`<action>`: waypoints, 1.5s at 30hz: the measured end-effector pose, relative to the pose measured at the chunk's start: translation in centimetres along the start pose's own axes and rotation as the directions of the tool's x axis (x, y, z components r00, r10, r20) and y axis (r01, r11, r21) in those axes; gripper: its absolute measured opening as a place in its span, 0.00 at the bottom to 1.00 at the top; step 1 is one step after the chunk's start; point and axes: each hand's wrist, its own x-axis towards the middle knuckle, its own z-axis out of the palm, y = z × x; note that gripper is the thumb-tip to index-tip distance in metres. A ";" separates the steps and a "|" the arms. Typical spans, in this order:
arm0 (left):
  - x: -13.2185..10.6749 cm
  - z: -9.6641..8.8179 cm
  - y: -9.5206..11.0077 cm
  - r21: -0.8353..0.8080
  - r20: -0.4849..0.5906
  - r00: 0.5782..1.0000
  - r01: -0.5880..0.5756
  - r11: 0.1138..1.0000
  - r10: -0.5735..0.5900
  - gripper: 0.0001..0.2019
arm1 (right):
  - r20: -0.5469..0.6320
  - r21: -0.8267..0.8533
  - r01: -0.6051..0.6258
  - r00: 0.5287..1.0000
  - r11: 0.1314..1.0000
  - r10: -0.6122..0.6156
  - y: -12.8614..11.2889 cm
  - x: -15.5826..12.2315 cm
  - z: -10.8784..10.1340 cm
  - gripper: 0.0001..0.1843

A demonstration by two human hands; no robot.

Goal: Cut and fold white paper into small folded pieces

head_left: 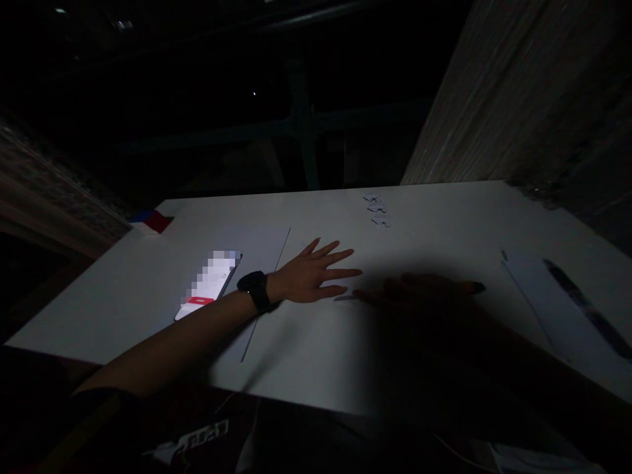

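My left hand (pixel 316 273) lies flat on the white table (pixel 444 224) with its fingers spread and nothing in it; a black watch (pixel 255 289) is on the wrist. My right hand (pixel 419 293) rests in deep shadow just to its right, fingertips pointing toward the left hand. Its fingers are too dark to read. A short dark tip (pixel 473 287) sticks out beside it. A small thin strip (pixel 344 298) lies on the table between the two hands.
A lit phone (pixel 210 284) lies left of my wrist, partly on a paper sheet (pixel 257 247). Small white cut-out pieces (pixel 378 210) sit near the far edge. A red and blue object (pixel 152 220) is at the far left corner. Paper (pixel 538 296) with a dark pen (pixel 587 309) lies right.
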 end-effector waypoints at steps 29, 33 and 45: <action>0.0 0.0 -0.1 -0.017 0.004 1.000 -0.005 1.000 0.005 0.25 | 0.017 0.030 -0.001 1.000 1.000 0.001 0.1 -0.3 0.6 0.29; 0.0 0.0 -0.1 -0.014 0.007 1.000 -0.007 1.000 0.007 0.25 | 0.018 0.022 0.002 1.000 1.000 -0.002 0.1 -0.3 0.2 0.30; 0.1 -0.3 0.1 -0.024 0.014 1.000 0.001 1.000 -0.001 0.26 | 0.022 0.065 -0.083 0.996 0.994 0.082 0.4 -1.8 -0.5 0.32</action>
